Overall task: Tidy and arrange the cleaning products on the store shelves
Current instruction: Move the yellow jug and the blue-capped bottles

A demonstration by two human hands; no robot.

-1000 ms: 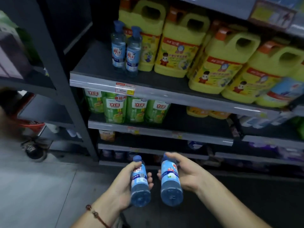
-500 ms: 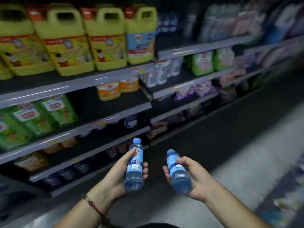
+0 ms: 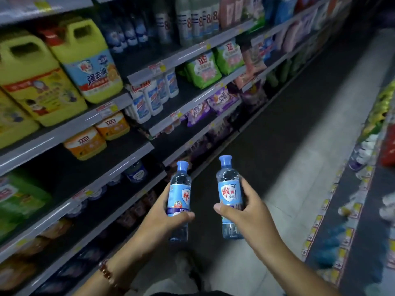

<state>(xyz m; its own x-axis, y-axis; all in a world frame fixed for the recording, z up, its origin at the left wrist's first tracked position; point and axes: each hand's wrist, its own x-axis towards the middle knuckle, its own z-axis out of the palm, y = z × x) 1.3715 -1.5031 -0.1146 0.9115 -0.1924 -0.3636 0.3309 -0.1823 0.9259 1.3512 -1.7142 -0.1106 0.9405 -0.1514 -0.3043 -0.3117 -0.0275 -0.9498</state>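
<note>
a dim store aisle runs ahead, its pale tiled floor lit in a strip down the middle. dark metal shelving lines the left side, and a second shelf run edges the right.

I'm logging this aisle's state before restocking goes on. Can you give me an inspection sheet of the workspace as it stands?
Surface: dark shelves run along the left, with price tags on their edges; some bare gaps.
Job's things: left bottle and right bottle, both blue-capped and upright, off the shelf.
Clutter: nothing seen.
Hands: left hand grips the left bottle; right hand grips the right bottle.
Cables: nothing seen.
Surroundings: yellow jugs, white bottles, green bags, orange tubs; grey aisle floor; a second shelf row at right, blurred.
</note>
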